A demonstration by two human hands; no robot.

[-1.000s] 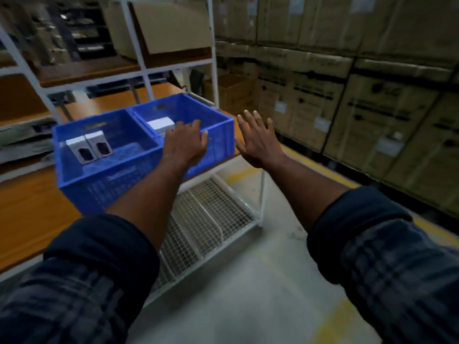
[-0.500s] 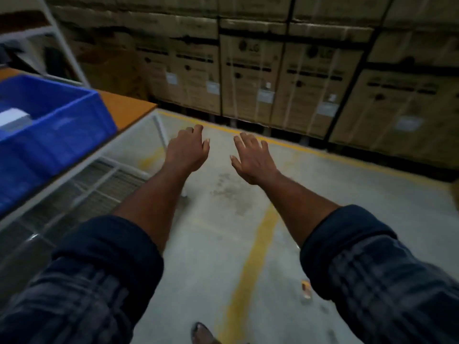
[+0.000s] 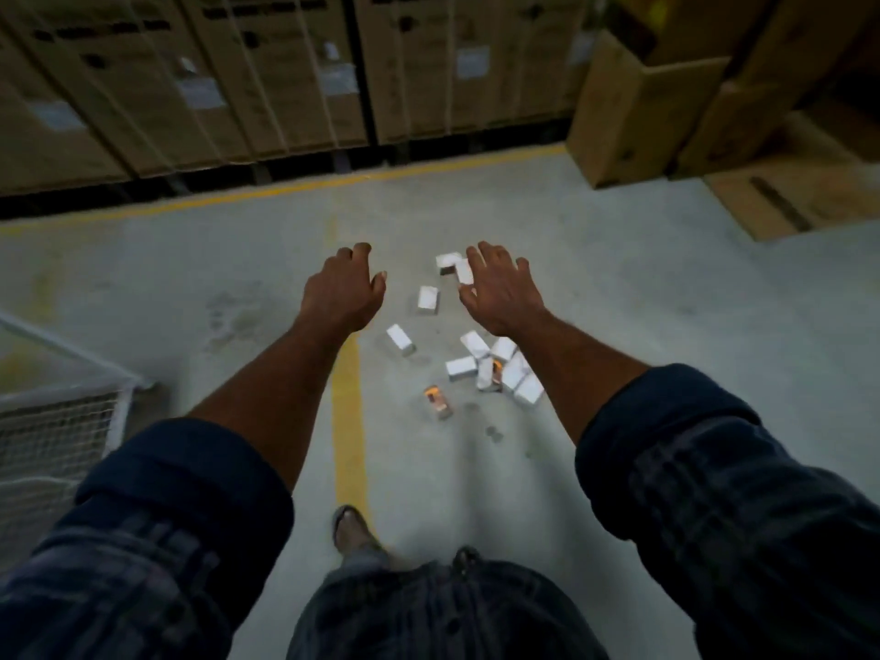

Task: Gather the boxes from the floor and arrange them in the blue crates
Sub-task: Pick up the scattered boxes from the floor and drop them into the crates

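While both arms reach out, left hand (image 3: pixel 344 292) and right hand (image 3: pixel 500 292) hang empty, fingers loosely spread, above small white boxes (image 3: pixel 490 364) scattered on floor (image 3: pixel 666 297).

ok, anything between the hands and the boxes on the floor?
Nothing visible. The left hand and right hand are open and empty above the scattered small boxes, with only bare floor around them. The blue crates are out of view, so that route can't be judged.
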